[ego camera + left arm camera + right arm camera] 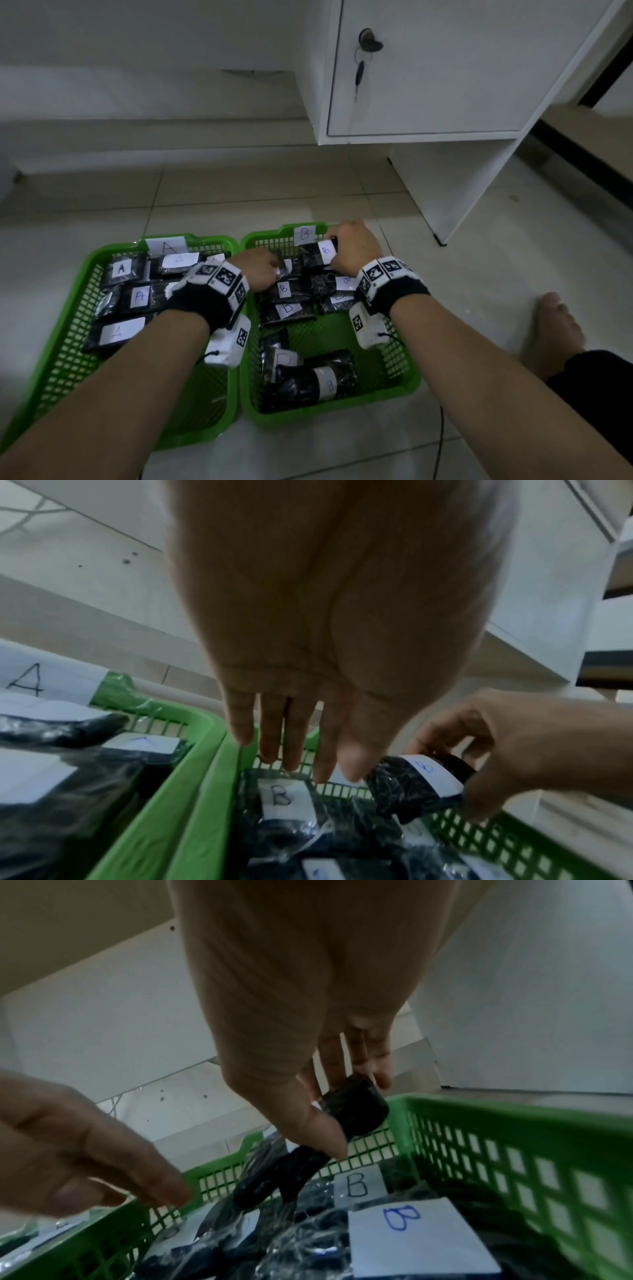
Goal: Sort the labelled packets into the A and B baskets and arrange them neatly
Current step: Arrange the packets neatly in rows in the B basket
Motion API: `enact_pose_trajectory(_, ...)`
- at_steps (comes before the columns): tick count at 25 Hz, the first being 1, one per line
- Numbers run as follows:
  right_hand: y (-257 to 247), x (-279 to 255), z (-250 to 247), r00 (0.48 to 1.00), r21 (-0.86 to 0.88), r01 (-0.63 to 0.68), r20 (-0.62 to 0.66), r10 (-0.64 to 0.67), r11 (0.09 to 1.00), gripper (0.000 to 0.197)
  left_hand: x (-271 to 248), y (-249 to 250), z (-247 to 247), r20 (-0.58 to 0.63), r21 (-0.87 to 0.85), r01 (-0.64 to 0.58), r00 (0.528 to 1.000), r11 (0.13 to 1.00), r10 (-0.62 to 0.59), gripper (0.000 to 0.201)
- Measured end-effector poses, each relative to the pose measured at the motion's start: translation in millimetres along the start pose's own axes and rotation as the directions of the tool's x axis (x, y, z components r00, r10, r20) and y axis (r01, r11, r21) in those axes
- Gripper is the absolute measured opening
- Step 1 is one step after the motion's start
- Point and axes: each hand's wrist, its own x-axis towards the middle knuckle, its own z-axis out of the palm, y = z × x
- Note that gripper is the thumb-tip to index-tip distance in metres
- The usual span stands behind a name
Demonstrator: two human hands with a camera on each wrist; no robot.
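Two green baskets stand side by side on the floor: basket A (85, 263) on the left, basket B (411, 380) on the right, each with a paper letter tag on its far rim. Both hold several black packets with white labels, A packets (138, 296) and B packets (284, 289). My right hand (337, 248) pinches a black B-labelled packet (318, 255) over the far end of basket B, thumb on one side, fingers behind (356, 1110). My left hand (270, 270) reaches in beside it with straight fingers (294, 761) over a lying B packet (282, 796), holding nothing.
A white cabinet (445, 85) with a key in its lock (368, 41) rises just behind basket B. A bare foot (555, 329) rests on the tiles to the right. More B packets (308, 380) lie loose at the basket's near end. A thin cable (440, 438) trails below.
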Motion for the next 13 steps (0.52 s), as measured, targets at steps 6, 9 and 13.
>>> enact_pose_trajectory(6, -18, 22, 27, 0.994, 0.045, 0.033, 0.104, -0.038, 0.998, 0.042, 23, -19, 17, 0.029, 0.078, 0.088, 0.995, 0.993, -0.090, 0.059)
enact_pose_trajectory(9, -20, 27, 35, 0.994, 0.019, -0.002, 0.107, 0.000, 1.000, 0.044, 21, -16, 16, 0.007, 0.104, 0.075, 0.997, 0.992, -0.076, 0.051)
enact_pose_trajectory(13, -20, 29, 35, 0.994, -0.050, 0.007, 0.106, -0.002, 0.999, 0.046, 24, -25, 15, 0.020, 0.116, 0.069, 0.997, 0.991, -0.072, 0.061)
